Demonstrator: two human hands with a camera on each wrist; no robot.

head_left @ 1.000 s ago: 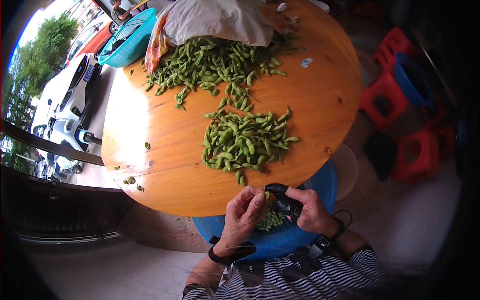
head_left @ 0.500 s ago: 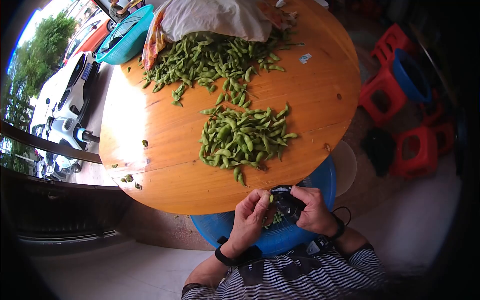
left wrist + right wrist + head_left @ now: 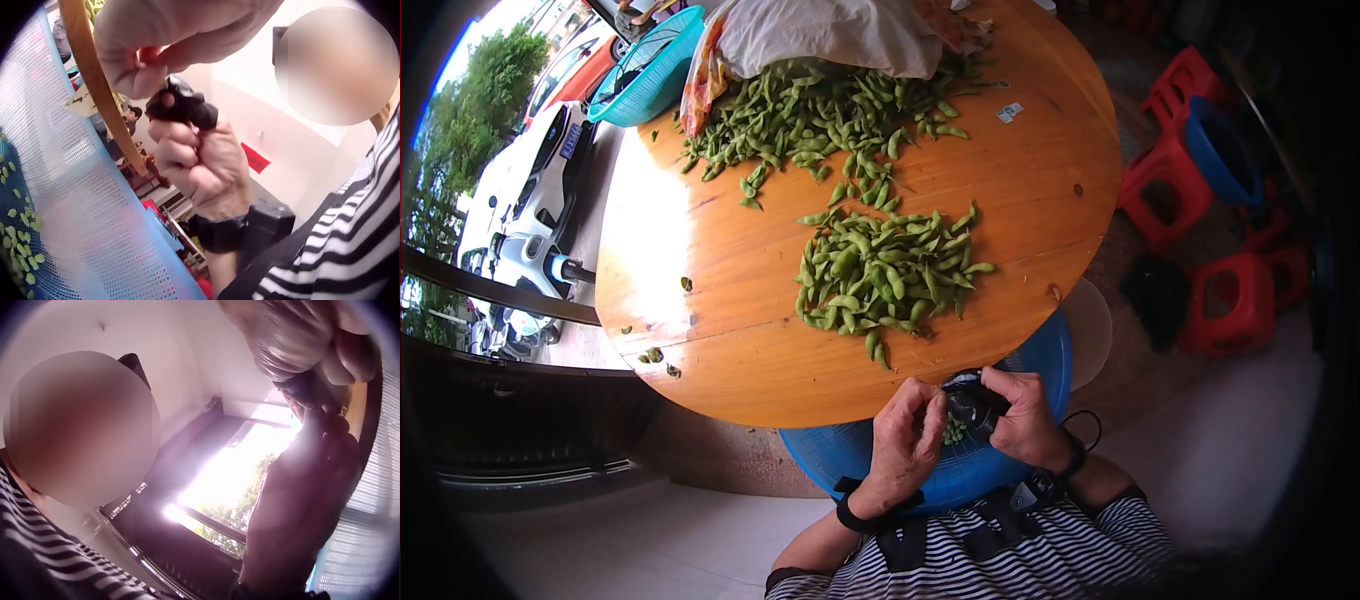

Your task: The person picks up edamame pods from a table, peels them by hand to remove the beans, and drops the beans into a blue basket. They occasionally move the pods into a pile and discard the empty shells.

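Right hand [image 3: 1025,420] fingers curl tight round black tool [image 3: 972,400]. Its long axis runs from that fist toward left hand [image 3: 908,432]. Left fingertips bunch narrow at the tool's tip; what they pinch, cannot tell.

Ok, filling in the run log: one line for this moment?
right hand grips black tool | left hand pinches at its tip, item unclear | both over blue basket | pods piled on table

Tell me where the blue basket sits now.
In the head view the blue basket sits at bottom centre, under the near edge of the round table, below the left hand and right hand, with green beans inside.
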